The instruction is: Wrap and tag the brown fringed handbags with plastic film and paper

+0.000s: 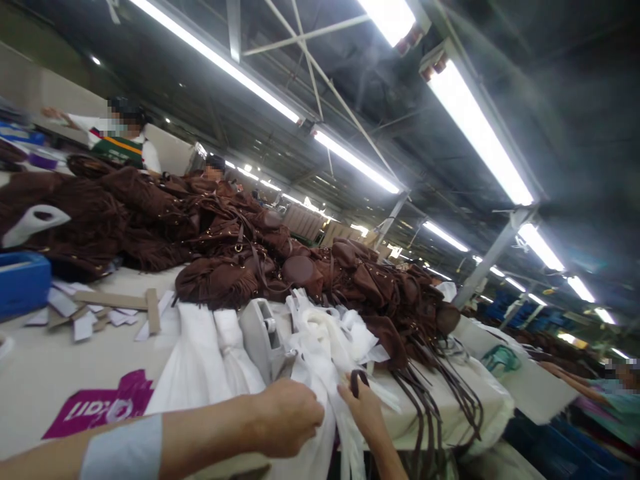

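Observation:
My left hand [290,417] is closed in a fist-like pinch over white strips of thin material [327,373]; what its fingers hold is hidden. Close by on the right, my right hand [367,407] is closed at the edge of the same strips. A small dark brown piece [359,383] shows at its fingers, and whether it is worn or held I cannot tell. Behind my hands stands a grey tape dispenser [264,337], beside bunched white cloth-like sheets [200,350]. Brown fringed bags [300,267] with straps are heaped beyond.
A purple printed bag [103,403] and card strips [115,303] lie on the pale table [165,283] at left, near a blue bin [23,283]. Brown straps [425,407] hang over the right edge. Co-workers [125,143] are across the heap and at far right.

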Demonstrator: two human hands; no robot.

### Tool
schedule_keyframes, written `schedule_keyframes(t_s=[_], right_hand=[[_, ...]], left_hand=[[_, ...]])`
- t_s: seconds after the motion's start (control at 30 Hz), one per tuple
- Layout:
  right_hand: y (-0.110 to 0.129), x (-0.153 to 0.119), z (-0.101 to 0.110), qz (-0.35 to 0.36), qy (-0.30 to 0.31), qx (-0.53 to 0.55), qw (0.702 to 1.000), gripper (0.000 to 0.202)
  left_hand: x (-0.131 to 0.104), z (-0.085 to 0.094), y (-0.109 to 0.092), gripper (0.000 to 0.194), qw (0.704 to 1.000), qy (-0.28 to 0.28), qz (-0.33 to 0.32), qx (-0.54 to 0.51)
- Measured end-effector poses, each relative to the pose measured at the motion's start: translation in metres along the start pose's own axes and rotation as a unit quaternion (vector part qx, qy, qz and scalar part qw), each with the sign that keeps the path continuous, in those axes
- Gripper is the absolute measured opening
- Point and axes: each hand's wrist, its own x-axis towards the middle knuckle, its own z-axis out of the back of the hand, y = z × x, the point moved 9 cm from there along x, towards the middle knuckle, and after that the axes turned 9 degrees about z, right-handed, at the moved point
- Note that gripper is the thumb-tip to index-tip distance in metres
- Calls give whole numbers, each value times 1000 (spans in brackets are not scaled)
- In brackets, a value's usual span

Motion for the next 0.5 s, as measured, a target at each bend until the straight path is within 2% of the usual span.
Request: schedule_keyframes(t_s=[0.1,0.2,0.37,0.5], right_hand=[[0,1,-4,5,3,3,1000,22],[2,-4,-7,12,23,35,999,27],[3,-19,-19,-15,89,111,990,42],[-2,-39,-17,-52,125,161,978,48]], left_hand=[[28,-3,-2,20,999,10,8,51],[56,-7,2,17,997,-13,4,75],[116,-18,24,36,996,-60,39,53],[160,-38,46,18,994,-46,94,29]])
